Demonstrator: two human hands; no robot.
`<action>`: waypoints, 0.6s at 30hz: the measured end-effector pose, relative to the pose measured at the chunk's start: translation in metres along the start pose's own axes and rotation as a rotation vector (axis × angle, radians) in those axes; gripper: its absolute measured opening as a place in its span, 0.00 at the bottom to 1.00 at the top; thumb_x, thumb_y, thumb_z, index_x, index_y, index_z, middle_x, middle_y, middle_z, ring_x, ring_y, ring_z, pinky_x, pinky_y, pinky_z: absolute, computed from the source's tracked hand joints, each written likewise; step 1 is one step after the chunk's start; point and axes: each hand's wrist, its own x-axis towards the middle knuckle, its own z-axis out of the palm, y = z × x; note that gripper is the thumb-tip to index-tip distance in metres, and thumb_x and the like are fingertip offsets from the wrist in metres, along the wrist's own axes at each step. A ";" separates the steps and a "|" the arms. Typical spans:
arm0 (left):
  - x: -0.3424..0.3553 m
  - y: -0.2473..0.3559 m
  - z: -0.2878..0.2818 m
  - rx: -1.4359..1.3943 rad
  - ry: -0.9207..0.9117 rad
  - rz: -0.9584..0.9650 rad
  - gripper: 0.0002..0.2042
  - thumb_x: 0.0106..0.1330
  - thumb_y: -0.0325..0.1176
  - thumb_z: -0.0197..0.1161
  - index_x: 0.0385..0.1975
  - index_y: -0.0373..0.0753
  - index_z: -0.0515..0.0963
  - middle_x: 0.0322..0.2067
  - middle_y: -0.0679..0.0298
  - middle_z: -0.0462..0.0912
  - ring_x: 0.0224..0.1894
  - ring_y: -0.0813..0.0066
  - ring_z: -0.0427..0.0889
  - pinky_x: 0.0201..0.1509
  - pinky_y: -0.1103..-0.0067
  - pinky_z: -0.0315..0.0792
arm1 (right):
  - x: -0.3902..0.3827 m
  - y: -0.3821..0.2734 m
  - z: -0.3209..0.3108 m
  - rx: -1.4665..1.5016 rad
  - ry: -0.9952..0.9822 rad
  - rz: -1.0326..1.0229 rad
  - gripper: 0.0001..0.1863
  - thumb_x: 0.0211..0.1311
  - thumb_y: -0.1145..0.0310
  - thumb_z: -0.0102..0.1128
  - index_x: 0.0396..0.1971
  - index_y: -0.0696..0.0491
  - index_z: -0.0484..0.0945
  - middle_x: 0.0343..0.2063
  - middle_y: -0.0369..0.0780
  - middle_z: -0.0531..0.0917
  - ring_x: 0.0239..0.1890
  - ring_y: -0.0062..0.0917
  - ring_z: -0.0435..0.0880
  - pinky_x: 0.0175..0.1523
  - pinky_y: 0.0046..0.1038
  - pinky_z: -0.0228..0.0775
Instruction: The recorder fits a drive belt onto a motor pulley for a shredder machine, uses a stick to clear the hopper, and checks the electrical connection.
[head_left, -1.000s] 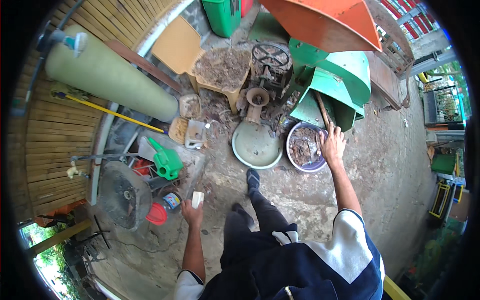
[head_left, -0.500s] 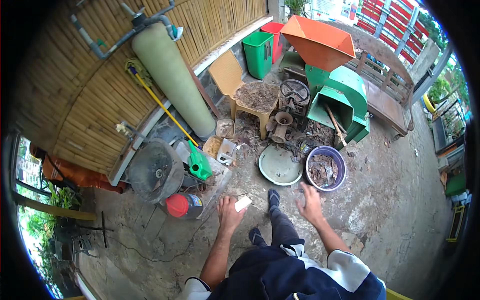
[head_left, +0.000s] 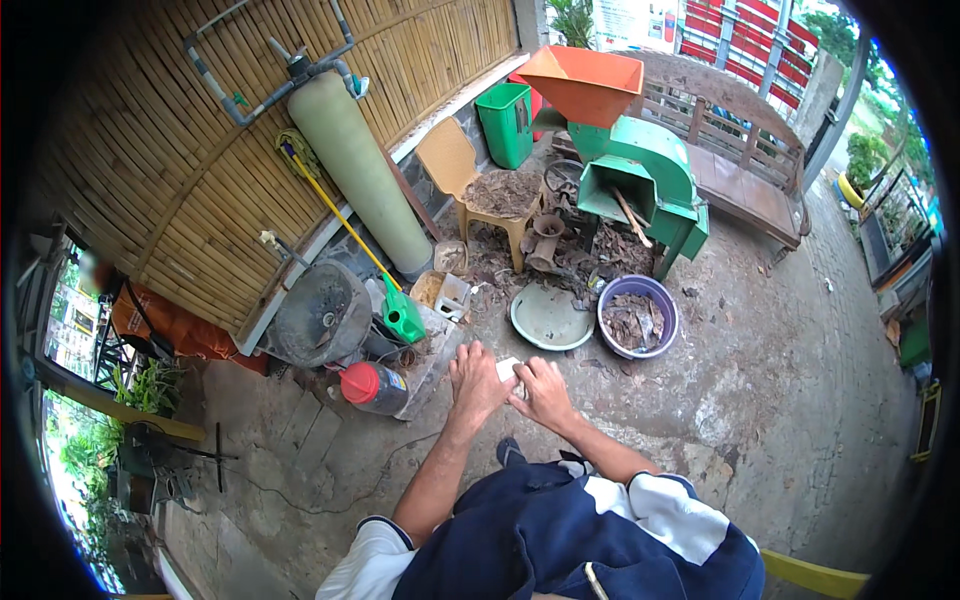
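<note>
A small off-white rectangular thing (head_left: 508, 368) sits between my two hands in front of my body; its kind is too small to make out. My left hand (head_left: 476, 382) is closed round its left side. Against its right side are the bent fingers of my right hand (head_left: 543, 394), pinching it. Just beyond my hands stand a shallow grey-green basin (head_left: 552, 320) and a purple tub (head_left: 640, 318) with dry leaves in it. Left of my hands is a dark container with a red lid (head_left: 360, 382).
A green shredder (head_left: 640, 165) with an orange hopper (head_left: 582, 85) stands ahead, near a wooden bench (head_left: 740, 180). A yellow chair (head_left: 447, 155) bears leaf scraps. At left are a green watering can (head_left: 402, 312), a round dark basin (head_left: 320, 310) and a tall tank (head_left: 360, 170).
My right hand has come in from the right, next to the left one, and now grips the off-white thing too. The view has shifted, and I have moved somewhat relative to the tubs.
</note>
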 end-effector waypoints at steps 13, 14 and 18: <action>-0.131 0.037 0.079 -0.890 -0.097 -0.133 0.40 0.67 0.51 0.65 0.70 0.30 0.58 0.65 0.41 0.67 0.68 0.49 0.69 0.71 0.62 0.62 | -0.103 0.040 -0.109 0.410 0.249 0.592 0.25 0.48 0.59 0.81 0.39 0.54 0.76 0.26 0.34 0.75 0.26 0.20 0.73 0.33 0.26 0.67; -0.146 0.034 0.092 -0.850 -0.168 -0.159 0.40 0.67 0.51 0.66 0.70 0.30 0.58 0.66 0.40 0.67 0.68 0.49 0.68 0.72 0.61 0.61 | -0.110 0.040 -0.109 0.507 0.238 0.700 0.24 0.49 0.58 0.81 0.39 0.54 0.76 0.26 0.32 0.75 0.26 0.16 0.71 0.33 0.23 0.67; -0.170 0.047 0.121 -0.717 -0.244 -0.124 0.42 0.64 0.49 0.69 0.71 0.33 0.58 0.67 0.42 0.66 0.69 0.49 0.67 0.71 0.62 0.63 | -0.124 0.037 -0.105 0.827 0.231 0.741 0.21 0.54 0.61 0.78 0.40 0.54 0.76 0.31 0.31 0.79 0.30 0.13 0.74 0.36 0.21 0.69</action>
